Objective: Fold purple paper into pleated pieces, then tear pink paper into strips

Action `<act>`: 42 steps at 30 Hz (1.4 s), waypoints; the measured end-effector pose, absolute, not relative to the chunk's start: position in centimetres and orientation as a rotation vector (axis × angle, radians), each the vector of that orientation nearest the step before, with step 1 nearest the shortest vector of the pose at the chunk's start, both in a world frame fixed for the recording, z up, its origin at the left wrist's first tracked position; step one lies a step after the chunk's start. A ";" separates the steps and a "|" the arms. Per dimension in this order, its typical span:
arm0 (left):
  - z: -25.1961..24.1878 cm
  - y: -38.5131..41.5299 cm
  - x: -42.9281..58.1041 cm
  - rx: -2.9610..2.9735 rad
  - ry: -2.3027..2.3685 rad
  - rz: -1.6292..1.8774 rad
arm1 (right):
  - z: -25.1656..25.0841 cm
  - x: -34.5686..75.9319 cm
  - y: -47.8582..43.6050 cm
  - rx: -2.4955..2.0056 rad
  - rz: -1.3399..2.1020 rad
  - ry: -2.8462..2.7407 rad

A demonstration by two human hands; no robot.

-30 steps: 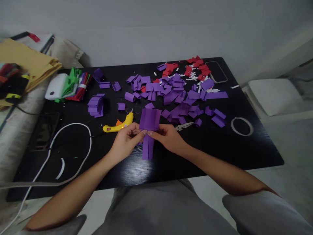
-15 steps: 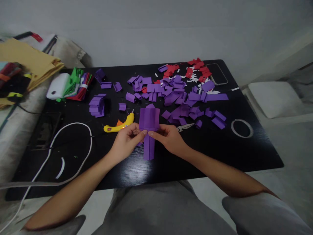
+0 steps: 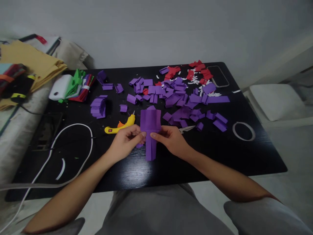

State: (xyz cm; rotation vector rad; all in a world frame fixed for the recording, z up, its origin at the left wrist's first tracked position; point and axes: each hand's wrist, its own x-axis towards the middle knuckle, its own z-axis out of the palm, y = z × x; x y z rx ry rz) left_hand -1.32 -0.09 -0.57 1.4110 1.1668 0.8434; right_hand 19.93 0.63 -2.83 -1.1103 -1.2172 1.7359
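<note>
Both my hands pinch a folded purple paper piece [image 3: 150,125] above the near middle of a black table [image 3: 244,153]. My left hand [image 3: 126,141] grips its left edge with thumb and fingers closed. My right hand [image 3: 170,139] holds the right edge the same way. The piece is wide at the top and narrows to a strip hanging below my fingers. A yellow glue gun [image 3: 119,125] lies just left of my left hand. Scissor blades [image 3: 187,129] poke out from behind my right hand.
Many folded purple paper bits [image 3: 176,98] and some red ones [image 3: 193,70] litter the far half of the table. A stack of purple pieces [image 3: 98,106], coloured paper bundle [image 3: 79,86], white cable [image 3: 70,153], tape ring [image 3: 244,131] and phone [image 3: 220,76] also lie there.
The purple piece and both hands stay nearly in place; my fingers shift slightly along the fold. The view has tilted a little, so everything sits slightly lower.
</note>
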 end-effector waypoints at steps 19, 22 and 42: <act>-0.7 -0.4 -1.3 1.315 1.108 0.792 | -2.5 19.5 0.0 -1.030 1.805 -1.222; -0.4 -0.1 -1.6 1.334 1.085 0.774 | -2.5 19.5 0.0 -1.030 1.809 -1.213; -0.6 -0.1 -1.8 1.495 1.164 0.827 | -3.1 19.6 0.5 -1.088 1.747 -1.208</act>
